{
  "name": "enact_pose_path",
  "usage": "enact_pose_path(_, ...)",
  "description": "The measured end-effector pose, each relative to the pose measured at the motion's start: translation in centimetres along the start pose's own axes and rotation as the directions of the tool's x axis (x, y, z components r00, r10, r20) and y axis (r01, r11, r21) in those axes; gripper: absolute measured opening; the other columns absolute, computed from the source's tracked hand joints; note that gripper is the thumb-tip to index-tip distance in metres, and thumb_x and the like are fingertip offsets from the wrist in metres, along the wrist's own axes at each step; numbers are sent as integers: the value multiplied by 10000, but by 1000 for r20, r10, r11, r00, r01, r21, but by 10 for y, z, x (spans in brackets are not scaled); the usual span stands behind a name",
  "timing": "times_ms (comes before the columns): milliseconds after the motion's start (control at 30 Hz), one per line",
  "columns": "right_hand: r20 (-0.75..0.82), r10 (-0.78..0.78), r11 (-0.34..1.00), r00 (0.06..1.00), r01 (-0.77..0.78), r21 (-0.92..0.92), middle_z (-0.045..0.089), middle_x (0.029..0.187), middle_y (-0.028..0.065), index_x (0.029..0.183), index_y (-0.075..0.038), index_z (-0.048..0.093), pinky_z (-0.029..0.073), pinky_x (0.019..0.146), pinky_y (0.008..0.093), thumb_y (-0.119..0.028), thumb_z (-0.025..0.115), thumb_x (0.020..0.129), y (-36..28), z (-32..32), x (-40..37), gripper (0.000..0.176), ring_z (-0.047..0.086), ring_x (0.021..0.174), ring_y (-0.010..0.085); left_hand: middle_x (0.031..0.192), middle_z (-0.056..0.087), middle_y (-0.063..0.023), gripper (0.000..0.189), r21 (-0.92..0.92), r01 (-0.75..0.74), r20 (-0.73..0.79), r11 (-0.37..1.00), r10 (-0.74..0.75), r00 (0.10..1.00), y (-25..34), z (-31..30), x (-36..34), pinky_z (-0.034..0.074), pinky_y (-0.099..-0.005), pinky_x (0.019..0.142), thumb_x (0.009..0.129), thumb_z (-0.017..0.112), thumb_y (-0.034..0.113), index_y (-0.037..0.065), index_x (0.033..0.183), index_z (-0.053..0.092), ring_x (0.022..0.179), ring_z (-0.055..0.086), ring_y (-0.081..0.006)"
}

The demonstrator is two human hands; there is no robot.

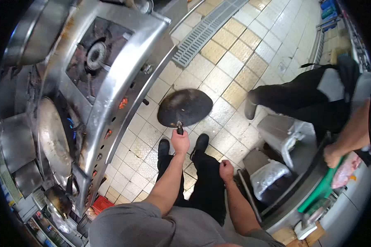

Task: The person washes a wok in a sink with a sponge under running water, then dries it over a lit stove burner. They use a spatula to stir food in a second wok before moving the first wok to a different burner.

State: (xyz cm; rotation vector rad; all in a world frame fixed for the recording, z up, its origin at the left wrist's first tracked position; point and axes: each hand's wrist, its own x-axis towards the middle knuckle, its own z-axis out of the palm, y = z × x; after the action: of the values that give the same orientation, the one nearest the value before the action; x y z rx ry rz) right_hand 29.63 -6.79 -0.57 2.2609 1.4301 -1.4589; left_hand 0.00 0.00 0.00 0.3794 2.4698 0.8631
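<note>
My left hand (180,142) is closed round the handle of a dark round pan (185,108), which is held out over the tiled floor in front of my shoes. The pan's broad dark face shows, and its handle points back toward me. My right hand (226,170) hangs beside my right leg, its fingers curled in, near the metal edge of the counter on the right. Nothing shows in it.
The steel stove (123,70) at left has a burner (97,55) and a pale pan (55,140) beside a blue flame. A co-worker's hand (332,155) is at a green board (321,189) with meat (346,169). Lined bins (272,177) stand at right; a floor drain (210,31) lies ahead.
</note>
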Motion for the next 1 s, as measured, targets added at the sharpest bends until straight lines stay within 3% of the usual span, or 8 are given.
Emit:
enact_pose_path(167,381,-124,956,916,213,-201,718,992,229,971,-10,739,536,849,453,-301,600,822,20,-88,-28,355,679,941,402,657,587,-131,194,-39,-205,300,978,208,931,210,-108,-70,473,-431,621,809,641,157,-14,862,566,629,604,-268)
enact_pose_path(233,718,-478,284,506,863,-418,714,1041,218,984,-23,745,539,853,441,-315,617,822,30,-126,3,358,677,977,384,625,550,-77,101,-155,-251,322,956,289,902,271,-142,-68,456,-372,569,825,609,104,17,825,559,595,579,-195)
enact_pose_path(300,273,-190,903,943,277,-329,701,1088,221,976,-35,746,537,880,438,-322,626,831,-30,-182,-13,343,667,1019,376,621,542,-40,40,-389,53,508,920,166,845,362,-202,-67,421,-300,515,845,576,64,51,820,548,556,543,-139)
enact_pose_path(500,55,-341,848,939,332,-414,709,1045,208,982,-41,748,502,958,441,-330,571,868,-202,-300,71,358,647,1066,377,663,550,-53,176,-623,7,377,782,292,879,511,-238,33,484,-355,434,966,594,198,43,972,509,497,534,-162)
enact_pose_path(667,-184,-425,894,886,443,65,674,767,81,1026,2,694,529,563,336,-200,613,922,-294,-352,153,241,659,643,207,606,460,25,275,-467,803,867,370,370,334,603,-233,172,412,-253,444,981,565,210,113,734,495,500,458,-94)
enact_pose_path(833,-96,-387,887,917,398,235,617,717,41,1015,2,674,449,435,287,-150,575,949,-331,-376,199,193,555,497,151,652,454,29,233,-422,879,859,220,406,311,676,-199,263,411,-231,448,983,535,153,99,764,476,499,434,-81)
enact_pose_path(900,51,-217,976,975,217,1,735,951,163,1023,-22,718,540,817,395,-339,610,908,-290,-374,244,353,701,896,327,648,450,26,210,-318,948,858,22,432,278,704,-185,295,406,-219,438,971,532,108,77,773,468,505,447,-78)
enact_pose_path(1000,394,-481,552,783,620,-557,733,901,143,987,-34,719,542,817,397,-343,591,918,-284,-399,288,341,702,878,307,639,441,22,207,-324,943,828,-82,457,324,738,-156,351,407,-212,436,961,521,78,72,766,451,507,451,-77)
